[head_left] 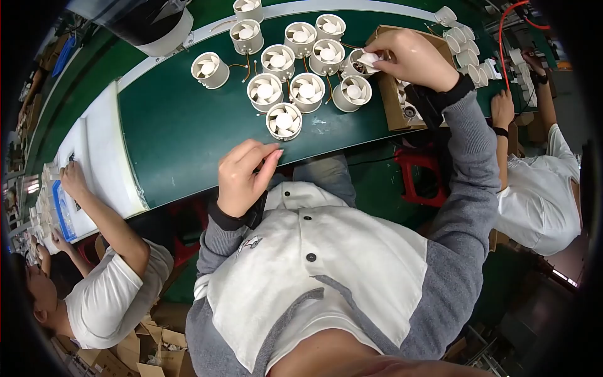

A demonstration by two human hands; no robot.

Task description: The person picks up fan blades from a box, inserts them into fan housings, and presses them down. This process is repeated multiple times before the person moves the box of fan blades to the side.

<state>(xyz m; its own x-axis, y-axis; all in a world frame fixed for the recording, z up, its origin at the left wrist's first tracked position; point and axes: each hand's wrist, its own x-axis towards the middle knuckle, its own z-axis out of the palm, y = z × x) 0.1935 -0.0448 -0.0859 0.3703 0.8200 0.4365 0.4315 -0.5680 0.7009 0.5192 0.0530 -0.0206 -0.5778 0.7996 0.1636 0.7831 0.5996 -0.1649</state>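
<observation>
My right hand [411,58] pinches a white fan impeller [369,59] at the open top of a round white fan housing [355,69], where dark parts show inside. Whether the impeller is seated there, I cannot tell. Near the bench's front edge, my left hand [242,176] has thumb and forefinger brought together; anything between them is too small to make out. Just beyond its fingertips stands a white fan [284,122] with its blades facing up. Several similar fans [307,88] are grouped behind that one, some with thin brown wires.
A cardboard box [394,103] with parts inside sits under my right forearm. More white housings [465,47] stand at the far right of the green bench [182,138]. A white board [103,157] lies at left. Co-workers' hands [74,179] are busy on both sides.
</observation>
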